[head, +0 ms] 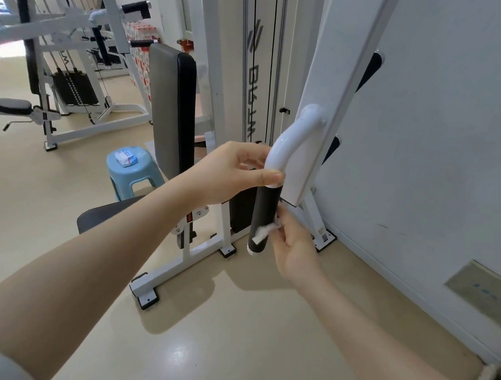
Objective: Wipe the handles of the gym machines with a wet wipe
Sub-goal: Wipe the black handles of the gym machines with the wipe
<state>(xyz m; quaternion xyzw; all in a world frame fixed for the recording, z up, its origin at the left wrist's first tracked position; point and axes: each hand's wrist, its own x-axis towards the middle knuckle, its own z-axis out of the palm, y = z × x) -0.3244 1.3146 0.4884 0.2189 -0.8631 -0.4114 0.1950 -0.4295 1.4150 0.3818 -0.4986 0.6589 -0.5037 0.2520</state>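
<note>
A black handle grip [264, 211] hangs upright from a curved white tube [291, 142] on the white machine arm. My left hand [232, 173] is closed around the white tube just above the grip, thumb across its front. My right hand [292, 246] presses a small white wet wipe [262, 233] against the lower right side of the black grip, fingers wrapped behind it.
A blue plastic stool [132, 169] with a pack of wipes [126, 158] stands left of the machine's grey back pad [169, 110]. The black seat [102, 213] juts out below my left forearm. More white machines [60, 57] fill the back left. A white wall [439, 143] runs close on the right.
</note>
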